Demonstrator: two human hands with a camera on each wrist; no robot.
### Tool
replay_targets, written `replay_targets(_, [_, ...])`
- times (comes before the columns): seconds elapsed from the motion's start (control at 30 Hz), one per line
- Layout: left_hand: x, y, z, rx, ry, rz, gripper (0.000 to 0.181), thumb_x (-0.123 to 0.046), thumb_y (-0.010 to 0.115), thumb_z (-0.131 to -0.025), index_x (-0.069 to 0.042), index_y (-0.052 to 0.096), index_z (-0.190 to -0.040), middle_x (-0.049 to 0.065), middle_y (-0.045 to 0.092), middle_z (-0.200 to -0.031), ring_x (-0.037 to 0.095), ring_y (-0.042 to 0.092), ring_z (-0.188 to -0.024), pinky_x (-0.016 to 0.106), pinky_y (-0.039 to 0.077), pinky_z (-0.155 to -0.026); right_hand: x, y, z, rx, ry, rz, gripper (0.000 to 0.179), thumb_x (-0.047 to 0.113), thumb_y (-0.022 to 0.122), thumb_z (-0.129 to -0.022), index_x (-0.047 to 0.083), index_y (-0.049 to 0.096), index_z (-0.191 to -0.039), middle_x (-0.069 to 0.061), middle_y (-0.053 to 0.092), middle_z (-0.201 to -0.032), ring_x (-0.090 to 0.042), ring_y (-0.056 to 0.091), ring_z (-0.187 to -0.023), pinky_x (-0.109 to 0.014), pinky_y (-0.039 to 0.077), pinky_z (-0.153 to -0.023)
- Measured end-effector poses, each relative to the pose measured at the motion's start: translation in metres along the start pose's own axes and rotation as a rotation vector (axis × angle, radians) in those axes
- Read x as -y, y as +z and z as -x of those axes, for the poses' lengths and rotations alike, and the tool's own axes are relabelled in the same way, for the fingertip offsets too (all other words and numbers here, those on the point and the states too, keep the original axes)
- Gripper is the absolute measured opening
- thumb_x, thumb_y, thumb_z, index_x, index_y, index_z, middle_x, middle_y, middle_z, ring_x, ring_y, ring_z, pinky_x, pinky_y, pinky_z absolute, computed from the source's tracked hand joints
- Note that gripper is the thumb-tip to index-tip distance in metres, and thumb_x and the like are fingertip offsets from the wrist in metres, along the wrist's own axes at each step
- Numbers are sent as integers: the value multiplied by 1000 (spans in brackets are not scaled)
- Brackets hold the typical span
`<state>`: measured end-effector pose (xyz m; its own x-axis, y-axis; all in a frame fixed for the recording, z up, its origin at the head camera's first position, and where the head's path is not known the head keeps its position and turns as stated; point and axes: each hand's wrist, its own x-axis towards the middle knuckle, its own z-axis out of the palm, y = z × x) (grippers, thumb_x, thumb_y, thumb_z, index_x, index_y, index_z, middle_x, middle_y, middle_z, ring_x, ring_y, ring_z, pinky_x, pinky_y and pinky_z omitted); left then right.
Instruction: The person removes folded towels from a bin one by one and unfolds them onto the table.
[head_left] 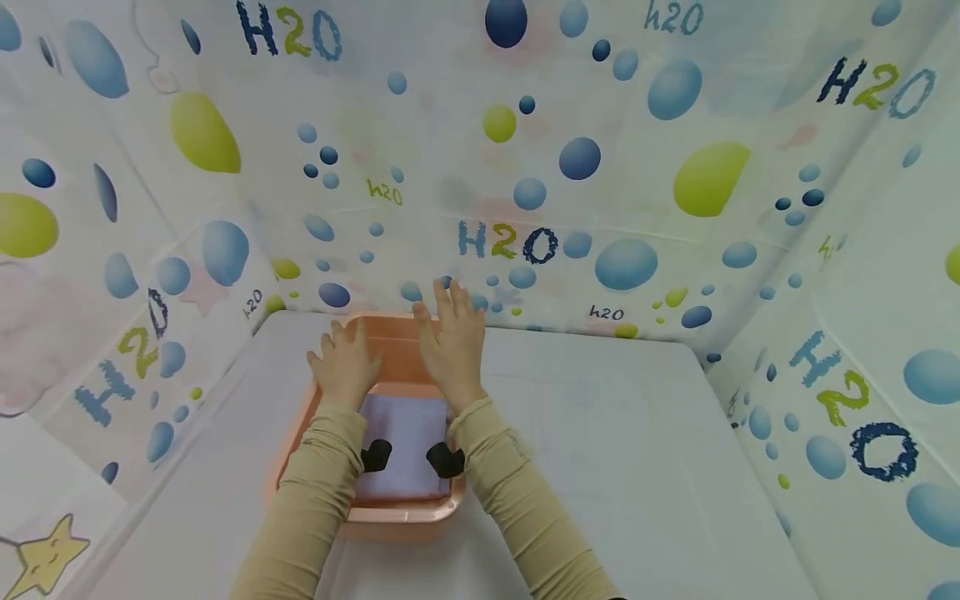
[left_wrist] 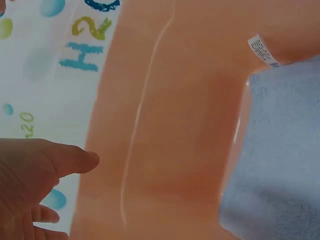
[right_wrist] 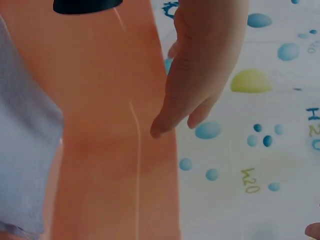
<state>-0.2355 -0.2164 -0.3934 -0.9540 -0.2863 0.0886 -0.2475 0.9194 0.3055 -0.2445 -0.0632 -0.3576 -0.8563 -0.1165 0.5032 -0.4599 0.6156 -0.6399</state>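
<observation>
Fingers of left hand [head_left: 347, 367] and right hand [head_left: 456, 348] released, spread | hands at opposite sides of glossy peach-orange rectangular plastic tub [head_left: 397, 515], contact unclear | folded pale lavender-blue fabric cloth [head_left: 405, 429] lies inside | tub stands on white tabletop [head_left: 600, 433]

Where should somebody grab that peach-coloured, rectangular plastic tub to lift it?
Likely by the left and right rims of the peach-coloured tub, coming from outside on both sides. It stands upright and open, flaring toward the top, and opposite grips should keep it level with the folded bluish cloth inside.
</observation>
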Motion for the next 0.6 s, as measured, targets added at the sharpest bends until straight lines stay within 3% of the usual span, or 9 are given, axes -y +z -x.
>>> replay_targets(0.23, [16, 6, -5, 78, -48, 20, 63, -30, 46, -92, -9, 22, -146, 35, 14, -148, 54, 27, -129, 69, 32, -95, 7, 21, 4, 30, 33, -8, 63, 57, 28, -96, 23, 22, -149, -9, 17, -157, -29, 16, -145, -58, 13, -114])
replay_targets(0.47, [25, 10, -8, 103, -76, 61, 62, -32, 41, -94, -7, 21, -147, 34, 16, -148, 53, 34, -125, 65, 39, -92, 2, 47, 12, 62, 50, 74, 60, 50, 32, -98, 28, 15, -150, -7, 14, -158, -30, 14, -146, -59, 15, -113])
replay_targets(0.6, [26, 8, -8, 86, -83, 93, 63, -34, 41, -94, -10, 22, -148, 34, 25, -143, 53, 39, -121, 64, 43, -87, 0, 57, 11, 85, 51, 102, 60, 50, 32, -97, 27, 16, -150, -8, 16, -158, -30, 13, -146, -57, 13, -115])
